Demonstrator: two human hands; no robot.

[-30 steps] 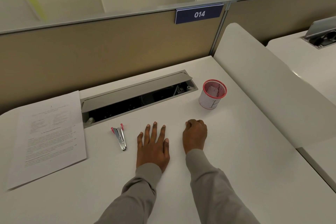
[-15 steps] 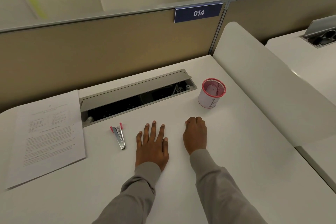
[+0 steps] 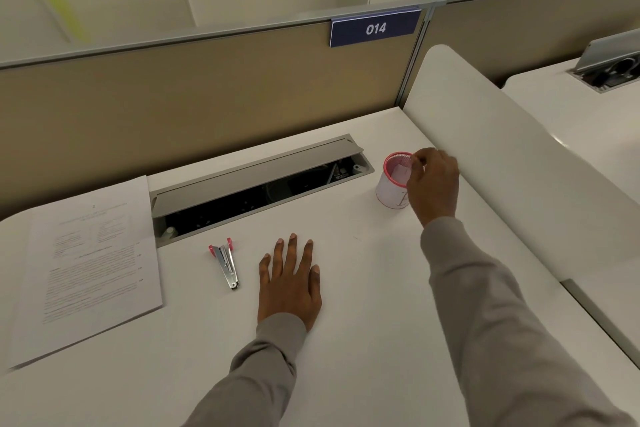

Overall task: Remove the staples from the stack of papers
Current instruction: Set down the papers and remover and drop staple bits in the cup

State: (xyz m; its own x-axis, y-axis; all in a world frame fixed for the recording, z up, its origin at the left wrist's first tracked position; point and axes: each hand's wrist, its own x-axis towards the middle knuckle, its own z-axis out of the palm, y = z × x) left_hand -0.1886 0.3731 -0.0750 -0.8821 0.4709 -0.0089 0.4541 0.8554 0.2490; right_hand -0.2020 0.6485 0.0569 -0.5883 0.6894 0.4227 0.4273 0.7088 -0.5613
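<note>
The stack of printed papers point(image 3: 93, 263) lies flat at the desk's left edge. A metal staple remover with pink grips point(image 3: 227, 265) lies on the white desk point(image 3: 363, 305) between the papers and my left hand point(image 3: 291, 282). That hand rests flat on the desk, fingers straight, holding nothing. My right hand point(image 3: 434, 184) hovers at the right side of a white cup with a pink mesh rim point(image 3: 389, 189). Its thumb and fingertips are pinched together over the rim. Anything between them is too small to see.
An open grey cable tray point(image 3: 256, 170) runs along the back of the desk. Behind it stands a beige partition with a blue "014" sign point(image 3: 375, 28). A white curved divider point(image 3: 502, 156) borders the desk on the right.
My right hand left the desk, where it lay curled, and moved up and right to the pink-rimmed cup. The left hand, papers and staple remover stayed put.
</note>
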